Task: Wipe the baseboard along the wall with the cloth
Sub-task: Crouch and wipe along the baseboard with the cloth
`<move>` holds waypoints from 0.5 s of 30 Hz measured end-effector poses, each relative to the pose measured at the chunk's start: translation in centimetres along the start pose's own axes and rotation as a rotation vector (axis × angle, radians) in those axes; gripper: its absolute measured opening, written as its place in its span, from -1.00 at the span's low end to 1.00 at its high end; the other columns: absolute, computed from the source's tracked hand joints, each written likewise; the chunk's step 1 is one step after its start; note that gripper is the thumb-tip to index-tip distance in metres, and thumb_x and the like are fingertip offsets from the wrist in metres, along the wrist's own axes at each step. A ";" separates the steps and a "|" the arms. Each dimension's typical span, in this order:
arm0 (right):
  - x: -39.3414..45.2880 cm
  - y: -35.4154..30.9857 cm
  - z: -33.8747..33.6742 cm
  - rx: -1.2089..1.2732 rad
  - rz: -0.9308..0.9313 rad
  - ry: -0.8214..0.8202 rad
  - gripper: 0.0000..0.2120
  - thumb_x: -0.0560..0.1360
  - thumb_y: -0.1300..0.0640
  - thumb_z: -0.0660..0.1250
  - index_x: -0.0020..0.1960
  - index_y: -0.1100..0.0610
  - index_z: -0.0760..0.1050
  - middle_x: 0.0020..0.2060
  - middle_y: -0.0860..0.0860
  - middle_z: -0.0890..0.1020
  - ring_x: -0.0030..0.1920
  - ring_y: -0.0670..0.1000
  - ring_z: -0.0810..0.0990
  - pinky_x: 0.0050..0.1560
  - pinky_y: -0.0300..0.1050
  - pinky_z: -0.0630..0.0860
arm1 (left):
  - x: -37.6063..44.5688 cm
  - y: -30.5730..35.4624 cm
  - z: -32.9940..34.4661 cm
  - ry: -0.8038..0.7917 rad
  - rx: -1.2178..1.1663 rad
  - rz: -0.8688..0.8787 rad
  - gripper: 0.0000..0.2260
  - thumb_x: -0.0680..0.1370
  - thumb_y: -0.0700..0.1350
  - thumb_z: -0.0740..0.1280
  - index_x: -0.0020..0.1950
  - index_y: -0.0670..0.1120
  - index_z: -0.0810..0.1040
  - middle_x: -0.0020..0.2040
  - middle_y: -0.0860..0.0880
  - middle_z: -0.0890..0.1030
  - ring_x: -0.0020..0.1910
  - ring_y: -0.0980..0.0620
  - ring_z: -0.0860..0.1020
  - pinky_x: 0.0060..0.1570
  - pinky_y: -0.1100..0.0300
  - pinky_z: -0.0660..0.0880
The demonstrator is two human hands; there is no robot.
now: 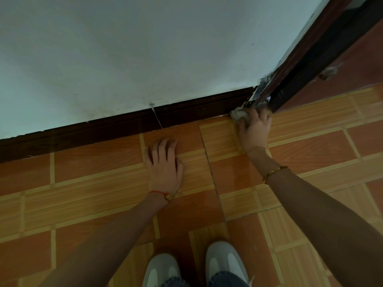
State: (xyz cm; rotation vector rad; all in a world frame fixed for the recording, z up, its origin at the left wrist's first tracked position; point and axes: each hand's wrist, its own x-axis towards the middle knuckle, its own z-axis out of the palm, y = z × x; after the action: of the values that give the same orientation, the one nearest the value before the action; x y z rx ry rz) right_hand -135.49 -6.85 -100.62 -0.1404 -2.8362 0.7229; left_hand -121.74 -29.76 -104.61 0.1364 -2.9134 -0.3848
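A dark brown baseboard (pixel 128 125) runs along the foot of the pale wall (pixel 145 48), from the left edge up to the door frame. My right hand (pixel 256 129) grips a crumpled pale cloth (pixel 238 114) and holds it against the right end of the baseboard, right at the corner with the door frame. My left hand (pixel 164 162) rests flat on the floor tiles in front of the baseboard, fingers spread and holding nothing.
A dark wooden door frame (pixel 306 59) rises at the right. The floor (pixel 93 193) is orange and tan tile. A thin crack line crosses the baseboard (pixel 157 119). My two grey shoes (pixel 223 264) stand at the bottom edge.
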 end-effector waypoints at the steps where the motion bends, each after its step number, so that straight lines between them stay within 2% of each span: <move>1: -0.5 -0.9 0.4 0.022 -0.021 -0.018 -0.71 0.50 0.21 0.26 0.21 0.18 0.51 0.15 0.21 0.47 0.08 0.22 0.40 0.09 0.05 0.39 | 0.0 0.0 0.0 -0.006 -0.001 0.000 -0.56 0.59 -0.05 0.20 0.46 -0.13 0.42 0.43 -0.16 0.43 0.43 -0.20 0.35 0.49 -0.28 0.14; 4: -2.5 -3.8 1.8 0.099 -0.126 -0.104 -0.71 0.49 0.22 0.28 0.20 0.14 0.52 0.14 0.16 0.48 0.10 0.17 0.40 0.14 0.02 0.42 | 0.0 -0.1 -0.1 -0.027 -0.005 -0.004 -0.55 0.59 -0.04 0.17 0.47 -0.13 0.40 0.43 -0.16 0.41 0.44 -0.19 0.33 0.50 -0.28 0.12; 7: -3.8 -5.7 3.0 0.139 -0.274 -0.177 -0.71 0.47 0.24 0.31 0.18 0.14 0.54 0.09 0.17 0.50 0.05 0.18 0.42 0.06 -0.01 0.40 | 0.1 -0.2 -0.2 -0.042 -0.010 -0.011 -0.55 0.60 -0.03 0.15 0.47 -0.12 0.39 0.43 -0.16 0.41 0.44 -0.18 0.32 0.50 -0.29 0.13; 9: -3.5 -5.6 2.8 0.142 -0.303 -0.194 -0.72 0.47 0.25 0.32 0.18 0.16 0.55 0.08 0.18 0.51 0.04 0.18 0.42 0.05 -0.03 0.39 | 0.1 -0.2 -0.2 -0.050 -0.023 -0.009 -0.55 0.60 -0.03 0.15 0.47 -0.12 0.40 0.43 -0.16 0.41 0.44 -0.18 0.32 0.50 -0.29 0.13; 11: -2.6 -4.6 2.2 0.112 -0.281 -0.156 -0.72 0.47 0.26 0.32 0.18 0.16 0.54 0.09 0.19 0.50 0.07 0.19 0.42 0.08 -0.02 0.39 | 0.0 -0.3 -0.3 -0.058 -0.031 0.001 -0.56 0.60 -0.03 0.15 0.46 -0.12 0.40 0.43 -0.16 0.41 0.44 -0.18 0.33 0.49 -0.29 0.13; 15: -0.3 -1.6 0.7 0.002 -0.080 -0.062 -0.71 0.50 0.23 0.29 0.22 0.17 0.50 0.15 0.21 0.48 0.14 0.23 0.41 0.16 0.05 0.40 | -0.6 -1.2 -0.6 -0.061 -0.015 -0.012 -0.57 0.60 -0.03 0.15 0.46 -0.12 0.42 0.44 -0.17 0.42 0.44 -0.20 0.33 0.47 -0.31 0.17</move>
State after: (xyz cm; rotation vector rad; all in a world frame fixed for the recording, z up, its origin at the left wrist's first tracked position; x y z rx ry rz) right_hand -135.43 -8.61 -100.53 -0.0045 -2.8808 0.7259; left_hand -120.95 -31.02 -104.46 0.1429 -2.9701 -0.4193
